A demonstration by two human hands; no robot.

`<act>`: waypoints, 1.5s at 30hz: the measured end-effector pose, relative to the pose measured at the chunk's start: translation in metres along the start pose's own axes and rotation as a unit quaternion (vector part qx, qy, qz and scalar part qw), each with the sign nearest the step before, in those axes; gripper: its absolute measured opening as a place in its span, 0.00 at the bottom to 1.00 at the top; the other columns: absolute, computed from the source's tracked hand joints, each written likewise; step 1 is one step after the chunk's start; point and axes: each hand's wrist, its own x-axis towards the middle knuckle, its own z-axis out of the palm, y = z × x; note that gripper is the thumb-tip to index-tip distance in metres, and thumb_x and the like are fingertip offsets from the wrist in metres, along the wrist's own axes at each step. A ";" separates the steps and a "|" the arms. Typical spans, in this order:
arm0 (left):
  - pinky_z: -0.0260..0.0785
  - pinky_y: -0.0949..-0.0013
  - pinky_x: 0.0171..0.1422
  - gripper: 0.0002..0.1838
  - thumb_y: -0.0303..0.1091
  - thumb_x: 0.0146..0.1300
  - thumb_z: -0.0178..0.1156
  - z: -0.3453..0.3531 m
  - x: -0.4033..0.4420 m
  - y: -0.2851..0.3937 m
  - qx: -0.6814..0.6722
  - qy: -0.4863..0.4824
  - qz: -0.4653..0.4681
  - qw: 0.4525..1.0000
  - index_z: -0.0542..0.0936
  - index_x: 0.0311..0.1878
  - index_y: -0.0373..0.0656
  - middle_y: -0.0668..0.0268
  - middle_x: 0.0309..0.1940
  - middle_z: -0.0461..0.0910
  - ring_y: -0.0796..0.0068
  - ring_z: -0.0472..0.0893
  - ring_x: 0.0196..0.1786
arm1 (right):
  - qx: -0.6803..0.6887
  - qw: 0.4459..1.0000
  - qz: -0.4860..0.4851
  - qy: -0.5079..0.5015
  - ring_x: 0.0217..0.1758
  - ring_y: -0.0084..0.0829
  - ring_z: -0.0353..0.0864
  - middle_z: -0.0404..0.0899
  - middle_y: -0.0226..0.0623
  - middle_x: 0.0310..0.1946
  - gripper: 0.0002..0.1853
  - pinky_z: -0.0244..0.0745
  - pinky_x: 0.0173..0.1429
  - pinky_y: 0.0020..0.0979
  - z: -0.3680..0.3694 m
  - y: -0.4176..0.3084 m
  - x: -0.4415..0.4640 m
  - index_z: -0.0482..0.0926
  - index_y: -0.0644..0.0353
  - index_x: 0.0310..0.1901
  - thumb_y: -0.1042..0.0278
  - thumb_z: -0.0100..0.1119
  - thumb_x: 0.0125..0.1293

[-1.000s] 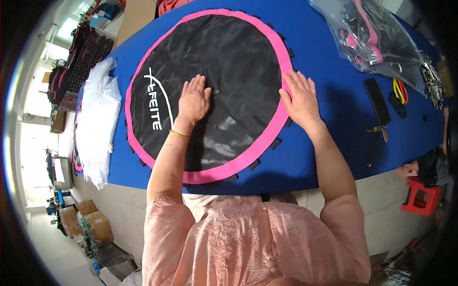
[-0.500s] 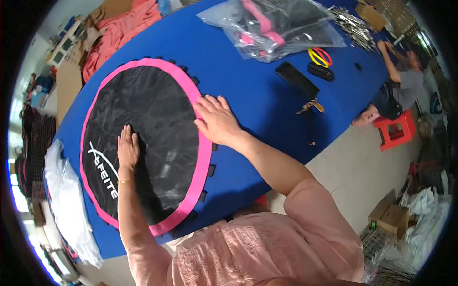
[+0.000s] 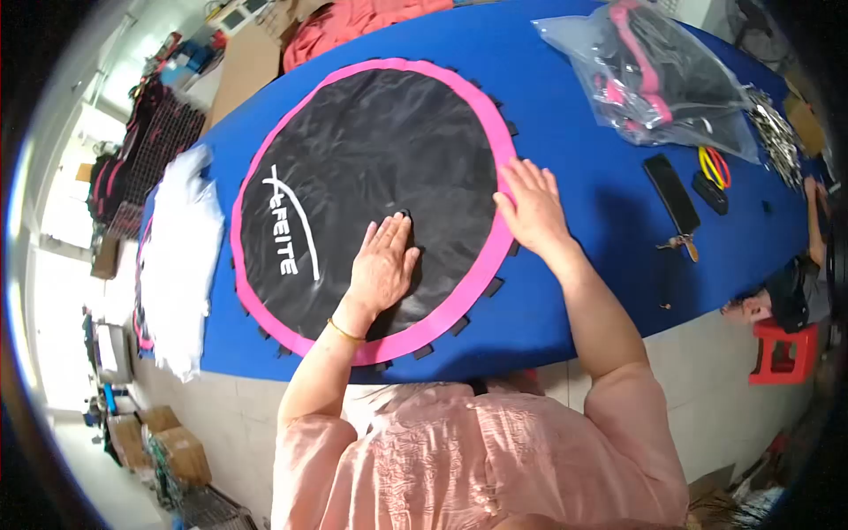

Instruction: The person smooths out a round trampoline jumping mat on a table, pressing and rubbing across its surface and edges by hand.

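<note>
A round black mat (image 3: 371, 132) with a pink border and white lettering on its left part lies flat on the blue table. Black tabs stick out around its edge. My left hand (image 3: 382, 269) rests flat on the lower middle of the black fabric, fingers stretched, with a small dark thing at its fingertips that I cannot make out. On the right part of the pink border lies my right hand (image 3: 534, 210), palm down, its fingers spread and the thumb apart. Neither hand holds anything.
White plastic bags (image 3: 181, 265) lie on the table's left end. At the right are a clear bag (image 3: 654, 79) with pink and black items, a black phone (image 3: 672, 194), keys (image 3: 685, 245), yellow and red loops (image 3: 714, 168) and metal pieces (image 3: 774, 132). Another person sits beyond, near a red stool (image 3: 783, 353).
The view has swung back after turning toward the right. My left hand has slid over the fabric toward the near edge of the mat. My right hand has stayed on the right border.
</note>
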 end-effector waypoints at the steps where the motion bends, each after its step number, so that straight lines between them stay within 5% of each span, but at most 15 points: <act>1: 0.56 0.49 0.85 0.29 0.42 0.79 0.53 0.003 -0.003 -0.010 0.009 0.009 -0.012 1.000 0.71 0.75 0.34 0.47 0.74 0.74 0.51 0.72 0.78 | -0.005 1.000 0.005 -0.007 0.83 0.49 0.63 0.70 0.47 0.77 0.28 0.50 0.86 0.54 -0.003 -0.001 0.000 0.74 0.60 0.73 0.53 0.56 0.78; 7: 0.55 0.48 0.86 0.28 0.42 0.82 0.49 0.010 0.008 -0.089 0.010 -0.005 -0.110 0.994 0.69 0.77 0.38 0.49 0.77 0.70 0.51 0.68 0.80 | -0.012 1.000 -0.010 -0.008 0.83 0.49 0.63 0.70 0.47 0.77 0.28 0.51 0.86 0.54 -0.003 0.002 -0.001 0.73 0.60 0.73 0.55 0.57 0.78; 20: 0.55 0.45 0.86 0.29 0.42 0.81 0.47 0.022 0.038 -0.226 -0.008 -0.019 -0.165 0.986 0.65 0.79 0.38 0.44 0.80 0.65 0.45 0.64 0.82 | -0.015 0.999 -0.029 0.007 0.82 0.50 0.65 0.71 0.47 0.76 0.26 0.54 0.84 0.53 -0.004 0.003 -0.001 0.74 0.60 0.73 0.57 0.57 0.78; 37: 0.54 0.49 0.87 0.29 0.40 0.81 0.50 -0.009 0.002 0.006 -0.052 -0.048 0.056 0.996 0.68 0.78 0.35 0.46 0.77 0.70 0.47 0.68 0.80 | -0.026 0.999 -0.014 0.019 0.85 0.46 0.61 0.67 0.44 0.79 0.28 0.49 0.87 0.51 0.005 0.004 -0.005 0.70 0.56 0.76 0.53 0.53 0.81; 45: 0.54 0.47 0.87 0.28 0.40 0.81 0.50 -0.003 0.019 -0.031 -0.019 -0.030 0.006 0.999 0.68 0.78 0.37 0.46 0.76 0.70 0.47 0.68 0.80 | -0.031 0.999 -0.007 0.015 0.85 0.46 0.61 0.67 0.44 0.79 0.29 0.49 0.88 0.51 0.006 0.003 -0.005 0.70 0.56 0.77 0.52 0.53 0.81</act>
